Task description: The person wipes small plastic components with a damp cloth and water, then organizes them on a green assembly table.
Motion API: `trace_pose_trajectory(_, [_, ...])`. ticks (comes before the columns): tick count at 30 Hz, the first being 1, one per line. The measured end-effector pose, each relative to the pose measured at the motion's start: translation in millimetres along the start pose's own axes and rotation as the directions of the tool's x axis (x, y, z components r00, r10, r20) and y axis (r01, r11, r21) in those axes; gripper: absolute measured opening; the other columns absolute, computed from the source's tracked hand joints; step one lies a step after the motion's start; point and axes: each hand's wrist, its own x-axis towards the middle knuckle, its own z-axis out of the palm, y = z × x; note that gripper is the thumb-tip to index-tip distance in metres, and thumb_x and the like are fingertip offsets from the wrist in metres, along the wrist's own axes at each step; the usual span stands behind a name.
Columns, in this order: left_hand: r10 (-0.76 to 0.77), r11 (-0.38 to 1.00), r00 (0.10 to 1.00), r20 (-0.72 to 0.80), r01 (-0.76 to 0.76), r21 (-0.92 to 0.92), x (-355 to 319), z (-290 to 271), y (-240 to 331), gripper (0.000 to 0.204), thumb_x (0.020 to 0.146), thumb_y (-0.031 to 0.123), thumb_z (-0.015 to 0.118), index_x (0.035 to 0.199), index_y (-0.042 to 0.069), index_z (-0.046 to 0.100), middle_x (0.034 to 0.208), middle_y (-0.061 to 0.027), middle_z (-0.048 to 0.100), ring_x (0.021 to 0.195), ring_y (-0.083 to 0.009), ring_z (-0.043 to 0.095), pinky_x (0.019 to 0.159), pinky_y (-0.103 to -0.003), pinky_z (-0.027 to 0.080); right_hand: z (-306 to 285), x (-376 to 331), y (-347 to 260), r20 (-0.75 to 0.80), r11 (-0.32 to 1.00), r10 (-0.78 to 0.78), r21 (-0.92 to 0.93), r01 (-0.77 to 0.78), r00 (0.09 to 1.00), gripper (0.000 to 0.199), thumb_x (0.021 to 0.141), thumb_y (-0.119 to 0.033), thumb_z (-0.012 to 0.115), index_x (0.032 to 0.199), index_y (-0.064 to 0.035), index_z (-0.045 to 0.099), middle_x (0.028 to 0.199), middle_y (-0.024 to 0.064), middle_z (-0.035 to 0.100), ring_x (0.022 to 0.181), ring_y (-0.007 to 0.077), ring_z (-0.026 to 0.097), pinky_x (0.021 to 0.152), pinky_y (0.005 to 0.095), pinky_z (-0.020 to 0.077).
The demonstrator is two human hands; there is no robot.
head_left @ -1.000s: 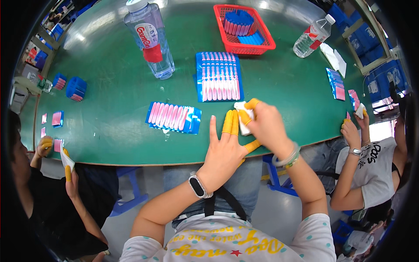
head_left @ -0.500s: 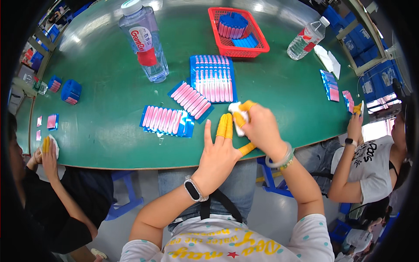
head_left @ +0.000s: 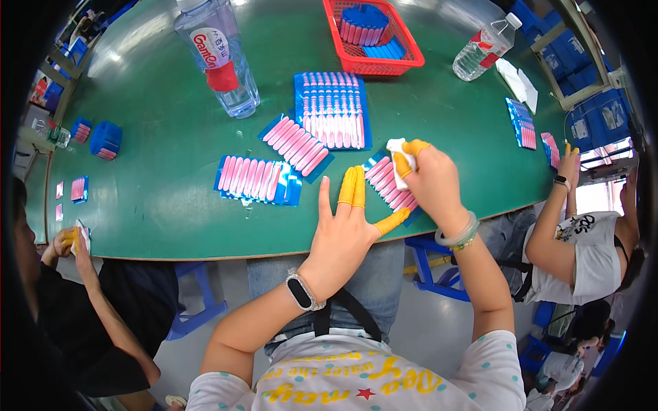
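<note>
A small blue card with a row of pink strips (head_left: 381,179) lies slanted on the table, partly covered by my right hand. My left hand (head_left: 343,236) is open beside it, fingers stretched out and its thumb on the card's near end. Yellow finger cots cover several fingertips. Pinched in my right hand (head_left: 435,179) is a folded white cloth (head_left: 396,152), held against the card's upper right side. Ahead lie a card of pink strips (head_left: 250,179), a tilted one (head_left: 296,145) overlapping it, and a larger blue sheet of pink-and-white strips (head_left: 332,113).
A red basket (head_left: 380,66) holding blue and pink pieces stands at the back, between a large water bottle (head_left: 223,65) and a smaller one (head_left: 486,46). White paper (head_left: 517,83) lies at right. People sit on both sides, a hand (head_left: 81,250) at left and another (head_left: 567,171) at right.
My right hand has moved right with the white cloth, and the card of pink strips beneath now shows. The left hand stays spread. The whole view has shifted slightly.
</note>
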Motion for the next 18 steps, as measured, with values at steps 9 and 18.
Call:
trace_pose_trajectory(9, [0.021, 0.999, 0.999, 0.024, -0.02, -0.025, -2, 0, -3, 0.06, 0.089, 0.013, 0.057, 0.144, 0.037, 0.051, 0.136, -0.032, 0.049, 0.138, -0.0391, 0.041, 0.114, -0.07, 0.014, 1, -4, 21, -0.11, 0.969, -0.237, -0.099, 0.226, 0.965, 0.022, 0.078, -0.019, 0.076, 0.094, -0.0063, 0.068, 0.082, 0.0122, 0.067, 0.068, 0.0317, 0.062, 0.064, 0.0408, 0.0501])
trace_pose_trajectory(18, [0.008, 1.0, 1.0, -0.014, -0.008, 0.008, -5, 7, -3, 0.058, 0.082, 0.018, 0.064, 0.139, 0.01, 0.054, 0.143, -0.0363, 0.042, 0.14, -0.0412, 0.038, 0.111, -0.074, 0.012, 2, -38, -7, -0.101, 0.932, -0.353, -0.122, 0.34, 0.93, 0.023, 0.074, -0.016, 0.076, 0.092, -0.0048, 0.067, 0.078, 0.0106, 0.065, 0.068, 0.0301, 0.062, 0.064, 0.0405, 0.0495])
